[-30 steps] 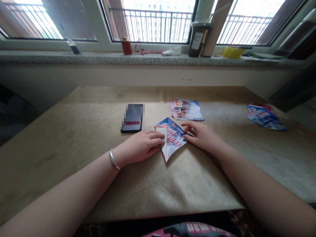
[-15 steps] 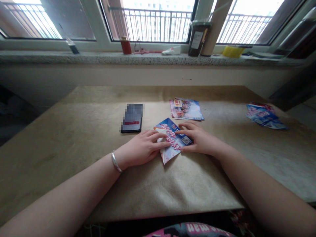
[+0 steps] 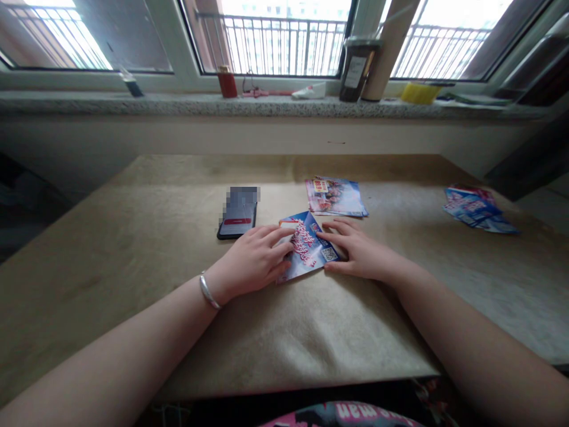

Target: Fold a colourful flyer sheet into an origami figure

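A blue printed paper flyer [image 3: 306, 248] with red-and-white lettering and a QR code lies tilted on the table in front of me. Part of its left side is folded over, showing a white patch. My left hand [image 3: 262, 255], with a silver bangle at the wrist, rests on that left side. Its fingers are stretched and cover the flyer's left edge. At the right edge, the spread fingertips of my right hand [image 3: 351, 246] touch the paper, thumb near the lower right corner.
A phone [image 3: 239, 219] lies left of the flyer on the table [image 3: 133, 249]. Behind the flyer is a small stack of printed flyers [image 3: 336, 197]. Folded blue papers [image 3: 475, 207] lie far right. Several items stand on the windowsill [image 3: 178, 107], including a dark canister [image 3: 354, 71].
The flyer has turned clockwise, and its pointed lower end has swung left. My left hand has drawn slightly to the left; my right hand has hardly moved.
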{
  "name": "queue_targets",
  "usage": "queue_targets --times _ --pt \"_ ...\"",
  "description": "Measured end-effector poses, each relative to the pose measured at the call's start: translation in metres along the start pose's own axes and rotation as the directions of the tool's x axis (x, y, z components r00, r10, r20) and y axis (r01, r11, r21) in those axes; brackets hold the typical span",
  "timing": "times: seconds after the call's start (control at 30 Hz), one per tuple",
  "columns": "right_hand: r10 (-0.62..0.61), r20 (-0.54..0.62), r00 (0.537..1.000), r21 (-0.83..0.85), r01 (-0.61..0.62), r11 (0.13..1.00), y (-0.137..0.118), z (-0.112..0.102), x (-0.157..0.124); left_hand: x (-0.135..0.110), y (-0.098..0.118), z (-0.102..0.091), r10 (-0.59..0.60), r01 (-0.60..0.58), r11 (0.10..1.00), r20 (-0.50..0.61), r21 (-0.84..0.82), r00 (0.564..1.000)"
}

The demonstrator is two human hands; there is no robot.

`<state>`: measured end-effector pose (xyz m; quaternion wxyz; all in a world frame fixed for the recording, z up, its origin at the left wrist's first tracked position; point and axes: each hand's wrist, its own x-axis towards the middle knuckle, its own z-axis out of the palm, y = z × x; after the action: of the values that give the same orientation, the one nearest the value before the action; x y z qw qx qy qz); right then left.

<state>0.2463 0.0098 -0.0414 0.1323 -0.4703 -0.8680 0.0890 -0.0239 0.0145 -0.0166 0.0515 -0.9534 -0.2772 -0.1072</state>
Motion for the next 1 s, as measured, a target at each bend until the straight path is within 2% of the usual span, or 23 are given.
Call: queue_targets --times 0.2,0.4,0.73,1.0 --pt "0.019 -0.011 1.000 0.014 -0.019 1.000 0.0000 -0.0036 0.0026 -0.0004 -0.0031 -0.0016 -0.076 0.082 0.994 -0.089 0.066 0.993" --pt "0.104 -0.027 0.994 0.109 -0.100 0.989 0.0057 -0.0052 0.0047 -0.0012 -0.0065 -0.0031 -0.139 0.153 0.985 -0.152 0.083 0.979" --pt "0.107 -0.024 0.994 0.031 -0.106 0.994 -0.0021 -0.0067 0.0021 -0.0008 -0.0066 -0.0036 -0.162 0.165 0.985 -0.054 0.057 0.985" --pt "0.099 -0.006 0.995 0.015 -0.098 0.995 0.0026 -0.0012 0.0001 -0.0032 -0.0017 -0.0008 -0.157 0.156 0.987 0.034 0.034 0.987"
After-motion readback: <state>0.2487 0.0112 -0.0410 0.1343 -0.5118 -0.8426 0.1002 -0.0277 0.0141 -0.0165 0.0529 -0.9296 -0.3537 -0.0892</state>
